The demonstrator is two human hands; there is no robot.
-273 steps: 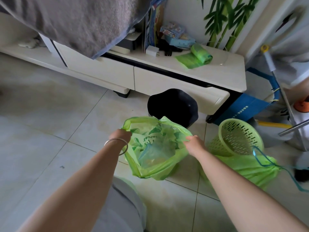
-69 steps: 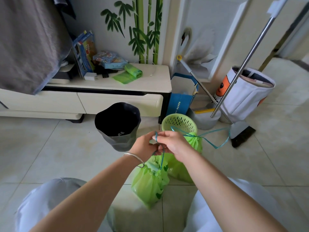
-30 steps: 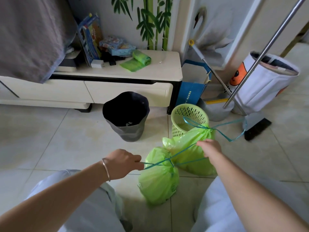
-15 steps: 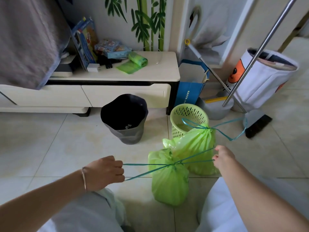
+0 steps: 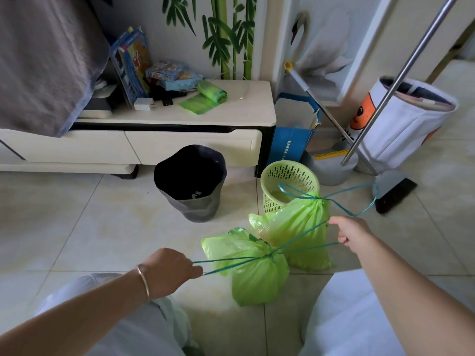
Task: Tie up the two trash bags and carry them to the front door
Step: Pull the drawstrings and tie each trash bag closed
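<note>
On the tiled floor, near green bag (image 5: pixel 257 273) sits cinched; left hand (image 5: pixel 171 271) and right hand (image 5: pixel 352 231) clamp its drawstring (image 5: pixel 303 250) taut. Far bag (image 5: pixel 298 227) touches it. Blue paper bag's (image 5: pixel 288 145) print is unreadable.

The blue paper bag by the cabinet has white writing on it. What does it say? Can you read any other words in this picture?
Blue paper bag: white writing in a column, too small to read.
Black bin: a pale mark on its inside, unreadable.
Books and boxes on the cabinet: print too blurred to read.
Nothing can be quoted.
</note>
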